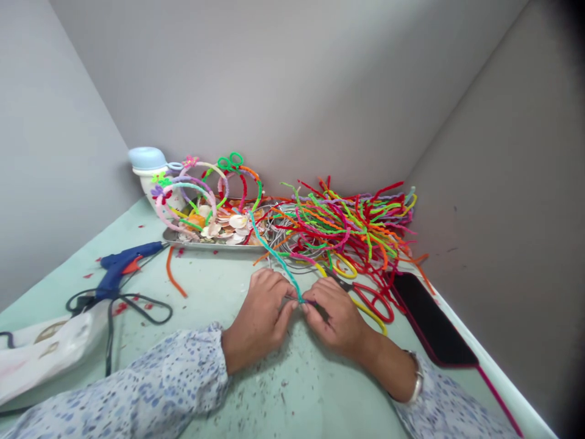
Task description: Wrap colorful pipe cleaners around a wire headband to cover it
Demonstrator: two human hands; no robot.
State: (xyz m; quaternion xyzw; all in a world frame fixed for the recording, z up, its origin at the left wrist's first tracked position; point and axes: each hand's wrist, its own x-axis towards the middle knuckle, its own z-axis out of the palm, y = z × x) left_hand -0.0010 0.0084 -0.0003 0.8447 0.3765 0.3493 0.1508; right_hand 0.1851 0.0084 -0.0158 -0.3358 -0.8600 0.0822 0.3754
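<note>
head — hands (261, 311) (337, 316) on teal strand (280, 258)

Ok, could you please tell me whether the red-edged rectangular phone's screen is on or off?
The phone's screen looks off: it is plain black, with nothing lit. Whether it is asleep or powered down, I cannot tell.

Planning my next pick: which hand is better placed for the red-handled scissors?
Probably the right hand: the red-handled scissors lie just beside it, while the left hand is farther away.
</note>
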